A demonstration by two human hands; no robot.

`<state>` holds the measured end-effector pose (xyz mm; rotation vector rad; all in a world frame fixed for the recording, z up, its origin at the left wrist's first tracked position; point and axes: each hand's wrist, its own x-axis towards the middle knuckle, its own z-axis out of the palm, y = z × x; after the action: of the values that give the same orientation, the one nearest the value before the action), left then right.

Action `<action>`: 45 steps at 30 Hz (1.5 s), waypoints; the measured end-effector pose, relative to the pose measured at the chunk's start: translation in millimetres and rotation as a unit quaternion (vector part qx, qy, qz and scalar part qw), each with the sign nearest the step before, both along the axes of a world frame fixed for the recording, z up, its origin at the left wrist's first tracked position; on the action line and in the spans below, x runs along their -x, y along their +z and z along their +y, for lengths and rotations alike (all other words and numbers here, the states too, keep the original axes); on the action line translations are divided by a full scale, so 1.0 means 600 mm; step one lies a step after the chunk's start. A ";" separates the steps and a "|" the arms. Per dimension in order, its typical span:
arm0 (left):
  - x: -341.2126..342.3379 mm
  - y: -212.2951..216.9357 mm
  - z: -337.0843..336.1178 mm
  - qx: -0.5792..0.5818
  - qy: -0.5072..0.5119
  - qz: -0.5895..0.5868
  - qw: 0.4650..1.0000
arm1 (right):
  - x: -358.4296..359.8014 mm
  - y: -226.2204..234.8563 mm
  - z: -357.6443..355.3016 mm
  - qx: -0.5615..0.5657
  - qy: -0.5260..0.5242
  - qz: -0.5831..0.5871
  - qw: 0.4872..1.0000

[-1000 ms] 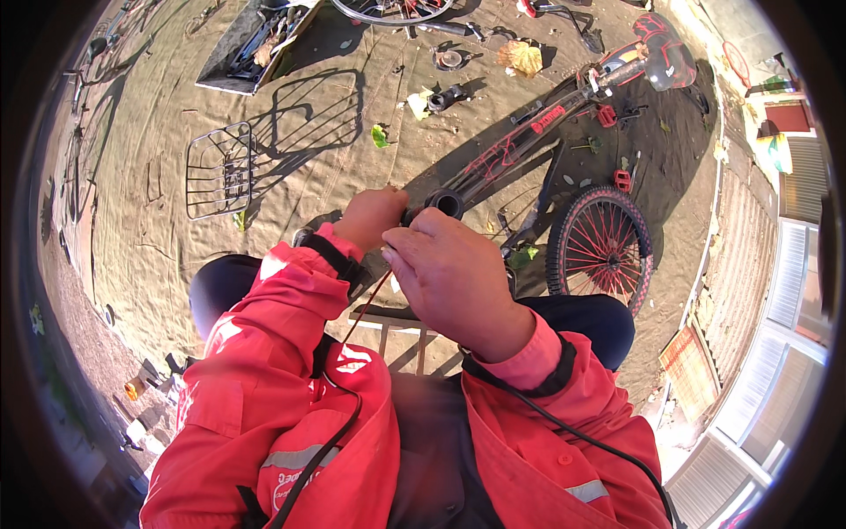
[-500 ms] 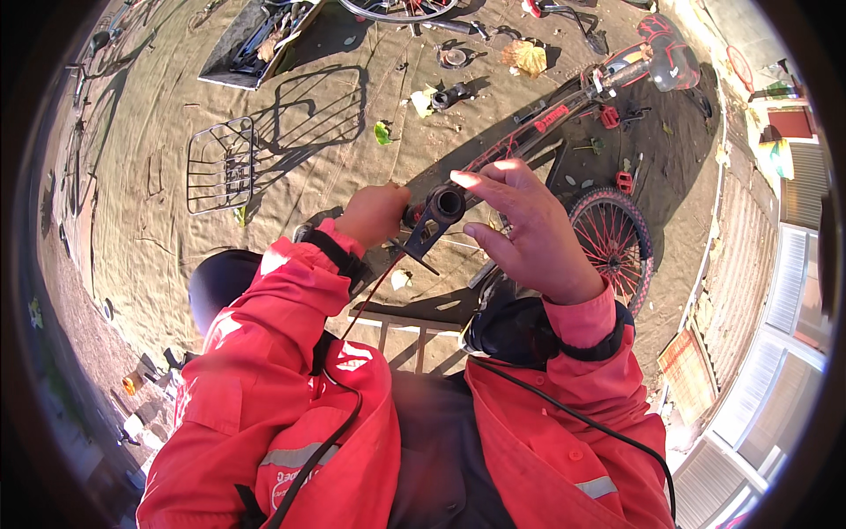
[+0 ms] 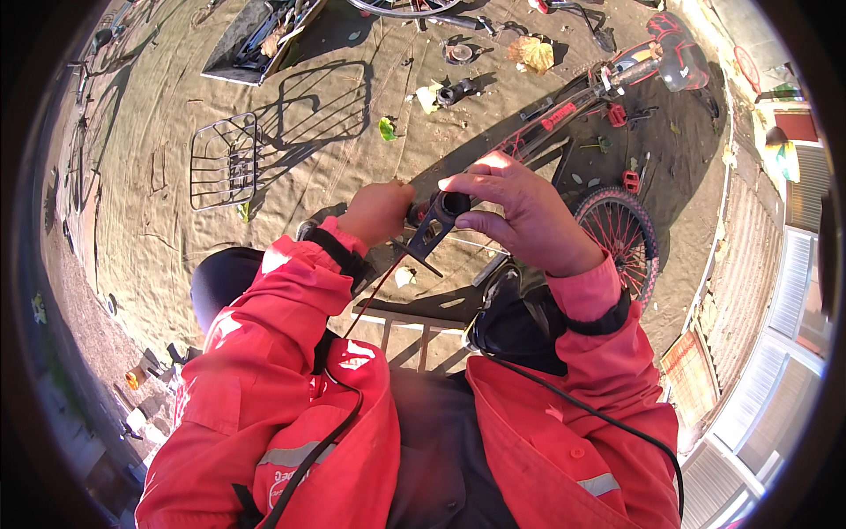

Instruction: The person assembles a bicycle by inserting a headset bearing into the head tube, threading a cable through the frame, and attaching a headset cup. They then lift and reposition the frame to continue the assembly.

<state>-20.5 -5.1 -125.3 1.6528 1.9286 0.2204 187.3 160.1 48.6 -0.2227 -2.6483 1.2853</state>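
A red and black bicycle frame [image 3: 557, 116] lies slanting from the upper right toward me. Its near end is a dark tube with a round open mouth [image 3: 455, 204] facing up. Below that mouth a black slotted bracket [image 3: 427, 236] sticks out. My left hand [image 3: 377, 212] is closed at the left of this end, around a dark part mostly hidden by the fingers. My right hand [image 3: 522, 212] comes from the right, forefinger and thumb pinching the rim of the tube mouth, other fingers curled behind. A saddle [image 3: 680, 55] sits at the frame's far end.
A wire rack [image 3: 224, 162] stands at left on the brown ground cloth. A tool tray [image 3: 264, 40] lies beyond it. Small bicycle parts [image 3: 457, 91] and leaves [image 3: 532, 54] are scattered ahead. A red-spoked wheel [image 3: 619, 240] is at right, near my shoe [image 3: 495, 304].
My right hand's forefinger and thumb have closed in on the rim of the tube mouth from just beside it. My left hand keeps its hold. The view has shifted slightly.
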 end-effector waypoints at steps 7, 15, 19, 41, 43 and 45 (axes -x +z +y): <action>-0.003 0.015 0.002 0.004 0.002 0.001 1.000 | -0.003 -0.009 -0.001 0.028 -0.017 -0.016 0.999; -0.005 0.032 0.003 -0.008 0.001 0.007 1.000 | -0.005 -0.026 -0.001 0.057 -0.020 0.007 0.998; -0.001 0.032 0.003 0.019 -0.019 0.013 1.000 | -0.003 -0.029 0.001 0.056 -0.014 0.012 0.998; -0.006 0.044 0.002 -0.023 -0.027 0.036 0.999 | 0.003 -0.037 -0.002 0.093 0.000 0.034 0.995; -0.007 0.043 0.004 -0.007 -0.013 0.030 0.999 | 0.001 -0.037 -0.001 0.103 -0.005 0.025 0.994; -0.008 0.043 0.008 0.021 0.017 0.007 1.000 | -0.002 -0.035 0.002 0.133 -0.003 0.023 0.991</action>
<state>-15.7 -0.1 -99.8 1.5998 1.9604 0.1812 188.8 161.2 27.4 -0.2356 -2.4300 1.6185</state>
